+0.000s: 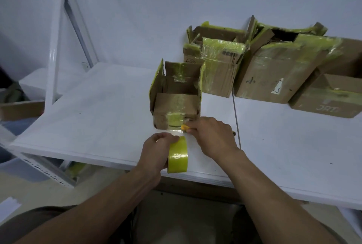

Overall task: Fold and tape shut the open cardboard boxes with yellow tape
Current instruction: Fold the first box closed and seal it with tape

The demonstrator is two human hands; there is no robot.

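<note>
1. The left hand [156, 151], at lower centre of the frame, is curled round a yellow tape roll [178, 157], which stands on edge on the counter [98, 106].
2. The right hand [211, 137], just right of it, pinches a small orange tool [185, 127] in its fingertips, held against the bottom front edge of the box [176, 102]. What kind of tool it is cannot be made out.
3. The box stands at centre frame on the counter, just beyond both hands. Its top flaps are open and upright, with yellow tape on the flaps and the front face.
4. A glossy strip [176, 131] of tape runs from the box's front down to the roll.
5. Three more boxes [278, 67] with yellow tape stand in a row at upper right, tops open or ragged.
6. A white metal frame [56, 47] rises at upper left.
</note>
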